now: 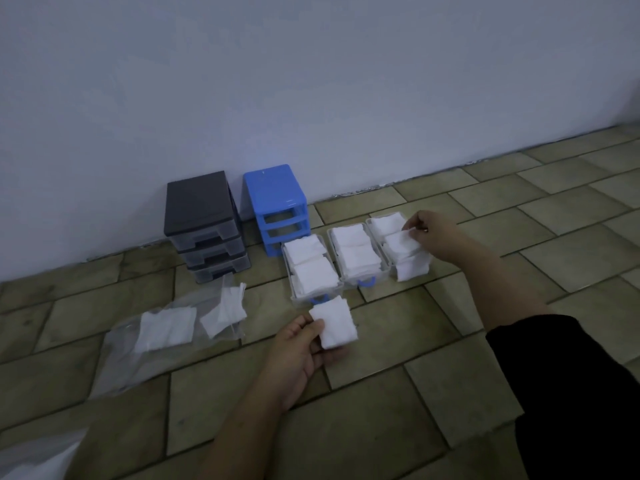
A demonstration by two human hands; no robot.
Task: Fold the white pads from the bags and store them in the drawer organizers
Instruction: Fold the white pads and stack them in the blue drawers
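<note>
Three clear drawers lie side by side on the tiled floor, each packed with folded white pads: the left drawer [294,292], the middle drawer [346,278] and the right drawer [391,268]. My left hand [301,351] grips a folded white pad [334,322] just in front of the left drawer. My right hand [433,233] pinches the edge of a pad [400,242] lying on top of the right drawer's stack. A clear plastic bag [166,341] at the left holds more white pads [166,329].
An empty blue drawer frame [273,199] and a dark grey three-drawer organizer [204,223] stand against the white wall. Another clear bag [31,459] shows at the bottom left corner. Tiled floor stretches to the right and front.
</note>
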